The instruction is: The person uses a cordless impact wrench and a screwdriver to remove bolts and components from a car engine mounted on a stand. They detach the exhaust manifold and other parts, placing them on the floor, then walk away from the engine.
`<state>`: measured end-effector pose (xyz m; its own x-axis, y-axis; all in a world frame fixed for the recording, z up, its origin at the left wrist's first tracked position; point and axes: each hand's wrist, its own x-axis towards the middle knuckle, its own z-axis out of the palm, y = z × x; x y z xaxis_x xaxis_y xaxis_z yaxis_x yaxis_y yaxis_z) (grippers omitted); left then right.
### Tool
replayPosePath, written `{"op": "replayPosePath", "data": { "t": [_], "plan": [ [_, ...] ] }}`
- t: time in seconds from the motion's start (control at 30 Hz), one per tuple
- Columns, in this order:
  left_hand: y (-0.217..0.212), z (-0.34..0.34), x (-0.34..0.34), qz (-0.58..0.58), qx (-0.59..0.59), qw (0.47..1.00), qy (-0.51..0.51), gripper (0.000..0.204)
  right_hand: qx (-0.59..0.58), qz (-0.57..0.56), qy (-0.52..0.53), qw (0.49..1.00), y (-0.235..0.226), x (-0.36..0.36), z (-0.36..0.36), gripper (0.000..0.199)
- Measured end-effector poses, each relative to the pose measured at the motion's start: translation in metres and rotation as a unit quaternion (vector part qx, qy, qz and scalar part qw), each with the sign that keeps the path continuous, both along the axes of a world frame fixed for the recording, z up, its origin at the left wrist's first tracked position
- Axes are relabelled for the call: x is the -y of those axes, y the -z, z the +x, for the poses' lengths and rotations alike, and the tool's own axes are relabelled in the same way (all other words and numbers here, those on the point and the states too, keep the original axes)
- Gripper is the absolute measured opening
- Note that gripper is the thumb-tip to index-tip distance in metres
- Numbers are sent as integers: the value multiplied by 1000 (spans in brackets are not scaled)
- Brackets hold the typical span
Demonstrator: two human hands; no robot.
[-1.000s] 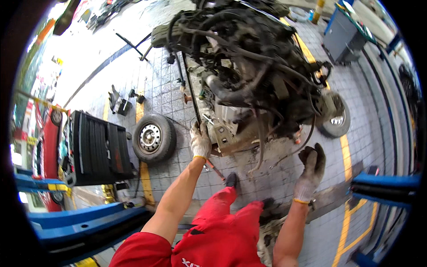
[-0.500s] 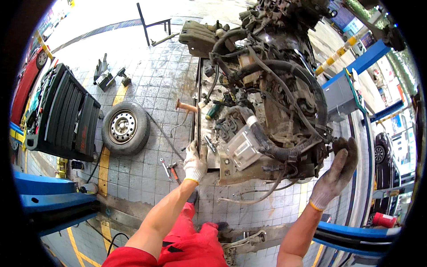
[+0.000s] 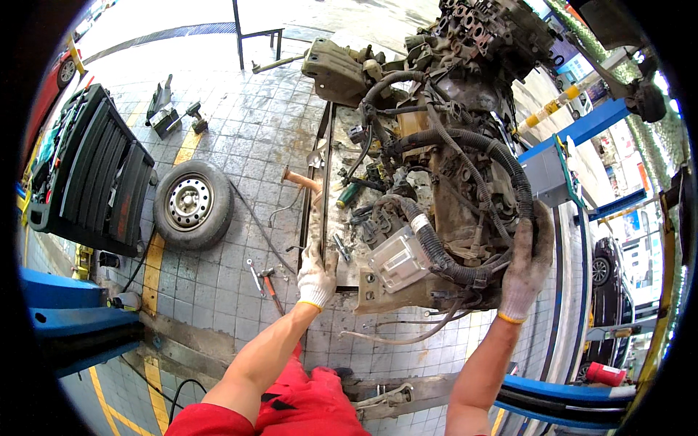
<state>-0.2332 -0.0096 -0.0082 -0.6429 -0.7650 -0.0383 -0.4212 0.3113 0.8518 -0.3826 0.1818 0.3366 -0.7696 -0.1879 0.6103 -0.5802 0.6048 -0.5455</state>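
My left hand, in a white work glove, is closed on the left edge rail of a low metal table. My right hand, in a soiled glove, lies with outstretched fingers against the right side of a dirty engine assembly. Its fingertips are beside a thick black corrugated wiring conduit, partly hiding the machine's side. A clear-topped rectangular box sits between my hands on the near part. Close to my left hand lie a small metal tool and a green-handled screwdriver.
On the tiled floor to the left are a wheel, a hammer and a wrench. Farther left stands a black tool cart. Blue lift arms flank the area, and a grey box stands at right.
My right hand has moved left and in against the engine's side. My left hand stays at the table rail. The whole view has shifted slightly.
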Motion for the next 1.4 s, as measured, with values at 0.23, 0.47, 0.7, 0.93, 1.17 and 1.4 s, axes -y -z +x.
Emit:
{"op": "replayPosePath", "data": {
  "t": [0.23,0.47,0.7,0.93,1.17,1.4],
  "plan": [
    [-10,0,-1,24,18,1000,4,58,6,-13,17,1000,2,2,4,45],
    [-8,2,0,27,-7,1000,2,61,5,-37,17,999,7,7,6,44],
    [-8,-1,-2,19,-34,999,2,62,25,-81,16,996,11,4,6,44],
    [3,-1,-2,-5,-24,1000,2,61,22,-71,26,997,14,0,1,41],
    [-11,-1,-3,37,-24,999,6,57,50,-98,16,994,15,-3,1,45],
    [-13,-1,-2,38,-28,999,9,58,45,-98,5,994,12,-3,1,45]
  ]
}}
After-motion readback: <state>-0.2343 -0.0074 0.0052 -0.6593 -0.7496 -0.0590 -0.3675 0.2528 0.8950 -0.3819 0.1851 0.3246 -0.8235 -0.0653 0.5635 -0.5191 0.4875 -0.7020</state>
